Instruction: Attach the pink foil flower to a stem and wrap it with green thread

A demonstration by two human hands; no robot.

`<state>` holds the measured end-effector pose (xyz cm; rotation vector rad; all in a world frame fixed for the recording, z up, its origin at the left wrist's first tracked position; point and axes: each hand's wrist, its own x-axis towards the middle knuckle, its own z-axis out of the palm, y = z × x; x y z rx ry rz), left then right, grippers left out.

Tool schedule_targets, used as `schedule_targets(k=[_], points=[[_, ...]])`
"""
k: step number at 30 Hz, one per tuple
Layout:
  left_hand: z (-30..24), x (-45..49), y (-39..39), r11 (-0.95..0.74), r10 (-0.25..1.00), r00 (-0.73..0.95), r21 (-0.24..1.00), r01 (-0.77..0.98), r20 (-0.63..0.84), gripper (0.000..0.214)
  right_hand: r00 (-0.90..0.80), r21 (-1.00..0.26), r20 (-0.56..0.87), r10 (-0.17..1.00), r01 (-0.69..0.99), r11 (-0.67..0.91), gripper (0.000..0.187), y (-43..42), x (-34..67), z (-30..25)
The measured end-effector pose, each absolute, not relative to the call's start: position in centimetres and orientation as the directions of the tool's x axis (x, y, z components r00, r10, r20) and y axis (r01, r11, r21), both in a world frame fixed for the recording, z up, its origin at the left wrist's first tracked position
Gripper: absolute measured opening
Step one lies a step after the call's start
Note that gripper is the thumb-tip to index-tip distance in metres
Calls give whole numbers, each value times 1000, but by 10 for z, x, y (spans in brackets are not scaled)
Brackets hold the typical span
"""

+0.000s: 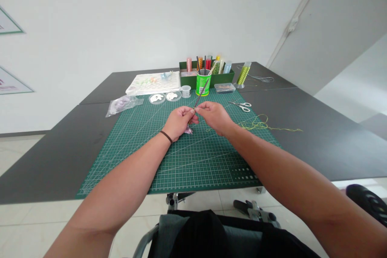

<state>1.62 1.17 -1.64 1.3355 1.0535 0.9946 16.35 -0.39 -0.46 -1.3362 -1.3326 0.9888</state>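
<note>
Over the green cutting mat, my left hand [179,121] is closed around a thin dark stick [201,93] that slants up and away to the right. Below that hand a small pale purple piece [188,130] shows; whether it is joined to the stick is hidden. My right hand [214,116] meets the left at the stick, its thumb and forefinger pinched together. What sits in that pinch is too small to make out. Loose yellow-green thread [256,123] lies tangled on the mat beside my right wrist.
The cutting mat [127,157] covers the middle of a dark table [320,129]. Scissors [242,105] lie right. Behind stand a green can [198,84] of sticks, a green box [189,82], a thread spool [243,74], dishes of white pieces [157,98], and a plastic bag [122,105].
</note>
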Motion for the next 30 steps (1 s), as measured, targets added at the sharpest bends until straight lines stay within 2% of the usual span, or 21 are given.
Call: schedule_targets(k=[9,13,17,21,25,30], points=[[-16,16,11,22,965,261,1000,1,-22,15,85,-977,59,995,210,40,8,-7,162,2],[-16,15,12,58,954,298,995,-79,-32,15,66,-992,19,998,126,11,7,-5,164,-1],[-17,13,12,122,915,401,976,-180,-41,14,-30,-999,-11,999,33,-10,14,-4,168,-2],[-18,12,13,168,882,468,964,-206,-54,18,-77,-1000,9,997,-10,8,9,-3,172,0],[-18,11,13,193,867,490,966,-173,-86,18,-59,-997,57,997,44,60,3,-2,173,0],[-17,12,13,174,876,469,981,-89,-112,19,-35,-979,70,997,190,75,6,-3,174,-1]])
